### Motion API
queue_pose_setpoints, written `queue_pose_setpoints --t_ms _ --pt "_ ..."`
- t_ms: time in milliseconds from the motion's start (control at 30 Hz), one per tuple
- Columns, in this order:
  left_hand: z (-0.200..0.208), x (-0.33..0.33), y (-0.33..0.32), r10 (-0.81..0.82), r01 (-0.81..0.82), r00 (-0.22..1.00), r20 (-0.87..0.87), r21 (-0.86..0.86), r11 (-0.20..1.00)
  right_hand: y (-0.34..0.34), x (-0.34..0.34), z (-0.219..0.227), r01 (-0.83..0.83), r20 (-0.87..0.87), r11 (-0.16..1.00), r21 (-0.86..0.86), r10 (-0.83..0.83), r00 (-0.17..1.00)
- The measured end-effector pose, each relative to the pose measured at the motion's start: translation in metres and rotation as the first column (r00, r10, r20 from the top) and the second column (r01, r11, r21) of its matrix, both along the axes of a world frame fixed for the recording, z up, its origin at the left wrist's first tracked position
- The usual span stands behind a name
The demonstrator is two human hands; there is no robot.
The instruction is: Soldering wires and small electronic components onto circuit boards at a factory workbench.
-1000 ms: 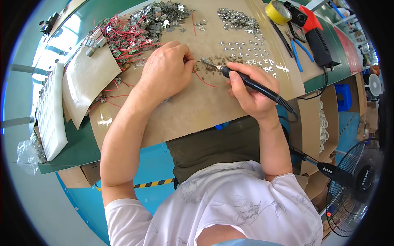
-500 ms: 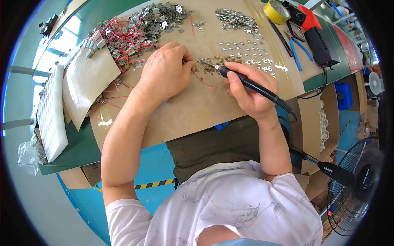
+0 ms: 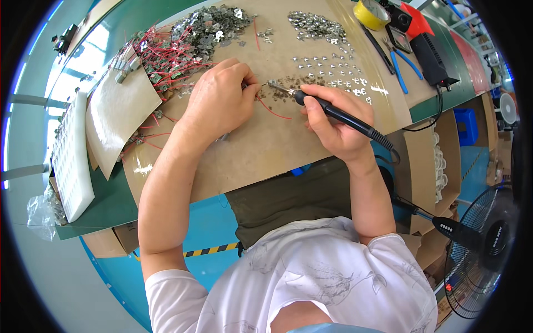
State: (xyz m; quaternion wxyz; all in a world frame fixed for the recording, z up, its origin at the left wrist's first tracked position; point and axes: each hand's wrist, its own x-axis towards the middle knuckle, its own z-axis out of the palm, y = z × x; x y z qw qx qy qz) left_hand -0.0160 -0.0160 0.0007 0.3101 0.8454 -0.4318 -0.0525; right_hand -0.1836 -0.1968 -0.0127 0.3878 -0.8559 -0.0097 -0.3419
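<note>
A bench with a dark green top spans the room above a blue floor, and a wide brown paper-like sheet covers much of it. A black caged electric fan stands off to the person's right. At the bench's left end lies a white slotted tray; nearer the middle, a loose heap of grey metal pieces mixes with thin red wires. The right hand is wrapped pen-fashion around a black-handled soldering iron — its metal tip points left, just beside the left hand, whose thumb and fingers are pinched together on a tiny dark part (mostly hidden, so its shape cannot be told). Beyond the right hand sit a black ribbed box, blue-handled pliers and a yellow tape roll. Smallest of all, one thin red wire trails over the sheet from below the left fingertips — whether it joins the part is unclear.
</note>
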Motion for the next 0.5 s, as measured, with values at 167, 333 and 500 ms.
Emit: queue_pose_setpoints --t_ms 167,333,500 --pt "0.0005 -0.0005 -0.001 -0.002 0.002 1.0 0.01 0.01 1.0 0.0018 0.0008 -0.0023 -0.002 0.019 0.999 0.039 0.001 1.0" --pt "-0.0011 -0.0002 -0.0003 -0.011 0.011 1.0 0.03 0.004 1.0 0.0005 0.0008 -0.0016 -0.009 0.022 0.999 0.031 0.009 1.0" --pt "-0.0014 -0.0005 0.0 -0.015 0.015 0.999 0.04 0.002 1.0 -0.0001 0.0013 -0.0032 -0.016 0.017 1.0 0.014 0.015 1.0"
